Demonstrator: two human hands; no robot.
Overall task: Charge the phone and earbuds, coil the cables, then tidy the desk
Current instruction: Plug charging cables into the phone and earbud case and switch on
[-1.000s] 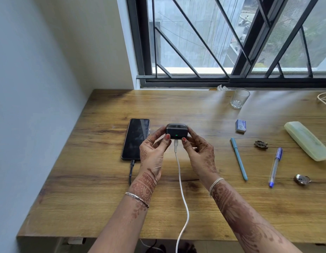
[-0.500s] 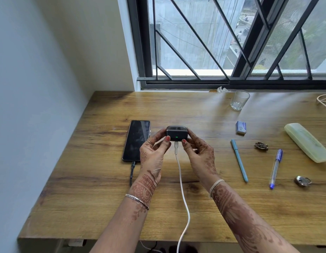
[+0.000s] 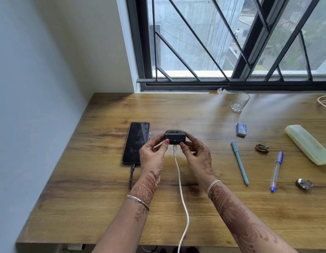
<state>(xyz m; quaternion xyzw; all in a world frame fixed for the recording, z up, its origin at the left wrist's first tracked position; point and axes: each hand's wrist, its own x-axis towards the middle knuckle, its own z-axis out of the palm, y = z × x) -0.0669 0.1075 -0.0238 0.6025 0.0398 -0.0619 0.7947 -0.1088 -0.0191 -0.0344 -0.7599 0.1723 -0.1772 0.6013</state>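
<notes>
Head view | left hand [image 3: 153, 156] and right hand [image 3: 196, 154] pinch earbuds case [image 3: 175, 139] by its ends, long axis left-right, port toward her | white cable [image 3: 180, 187] plugged in, runs to near edge | phone [image 3: 136, 142] flat just left, long axis fore-aft, black cable [image 3: 131, 175] at near end

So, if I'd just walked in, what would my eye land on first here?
Probably the two henna-patterned hands at centre: the left hand and right hand hold a small dark earbuds case between them, with a white cable running from it to the near edge of the desk. Just left lies a black phone, screen up, a dark cable plugged into its near end.
</notes>
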